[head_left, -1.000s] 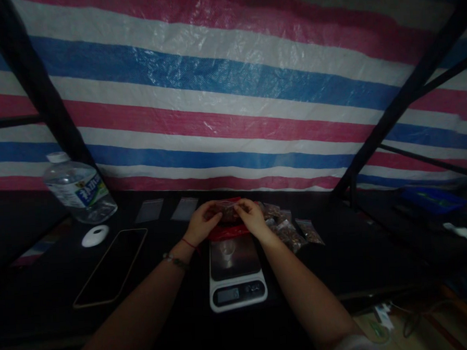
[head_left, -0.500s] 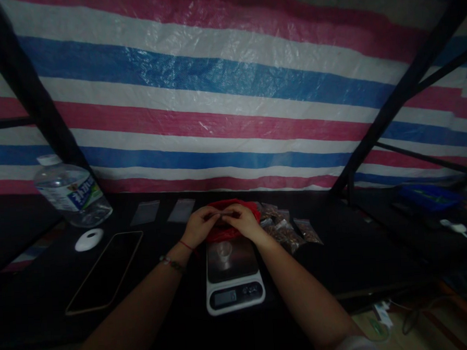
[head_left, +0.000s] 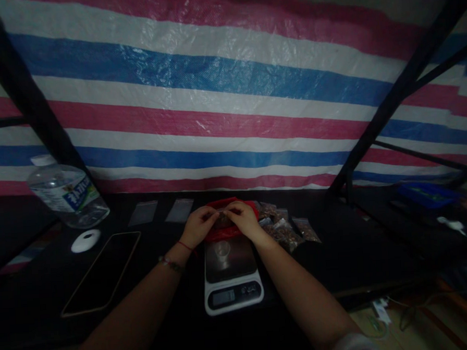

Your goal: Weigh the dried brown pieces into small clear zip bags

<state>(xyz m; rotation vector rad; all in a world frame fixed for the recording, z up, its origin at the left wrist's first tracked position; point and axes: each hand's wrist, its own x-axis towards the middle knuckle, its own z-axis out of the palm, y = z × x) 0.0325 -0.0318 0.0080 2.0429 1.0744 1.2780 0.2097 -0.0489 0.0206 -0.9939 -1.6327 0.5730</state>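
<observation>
At the far left a water bottle [head_left: 64, 190] is lying tilted on the dark desk [head_left: 339, 258], with a white round object [head_left: 85, 240] and a dark phone [head_left: 101, 273] just in front of it. Two empty clear bags [head_left: 163, 212] are lying flat near the back edge. In the middle, the left hand [head_left: 197, 226] and right hand [head_left: 241, 220] are meeting over a red bag [head_left: 228, 231], fingertips pinching a small clear pouch [head_left: 222, 218] of brownish bits between them; both are grasping it. Just nearer, a kitchen scale [head_left: 231, 273] is carrying a small cup on its platform. To the right, several filled pouches [head_left: 285, 225] are lying heaped, so part of the packing looks done, while the empty bags suggest more is left. Bare desk is lying open right of the heap; a dark frame bar is standing behind it.
</observation>
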